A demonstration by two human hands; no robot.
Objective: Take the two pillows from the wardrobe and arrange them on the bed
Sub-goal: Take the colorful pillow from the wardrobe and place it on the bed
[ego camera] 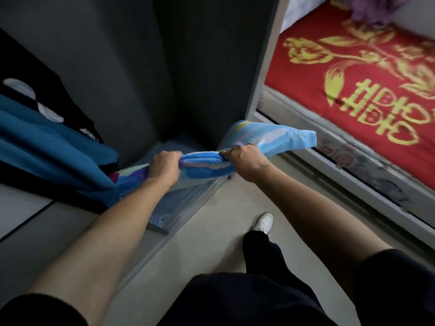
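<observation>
A light blue patterned pillow (270, 137) lies half out of the dark open wardrobe (131, 67), its right end sticking past the wardrobe's side panel. My left hand (164, 168) grips its near edge at the left. My right hand (244, 161) grips the same edge further right. More blue patterned fabric (162, 212) lies beneath it on the wardrobe floor; whether that is a second pillow I cannot tell. The bed (367, 90), with a red cover carrying gold motifs, lies to the right.
Teal and black clothes (47, 142) hang at the left of the wardrobe, over the pillow's left end. The pale wardrobe side panel (266, 67) stands between wardrobe and bed. A purple item (374, 8) rests at the bed's far end. My white shoe (263, 222) is on the pale floor.
</observation>
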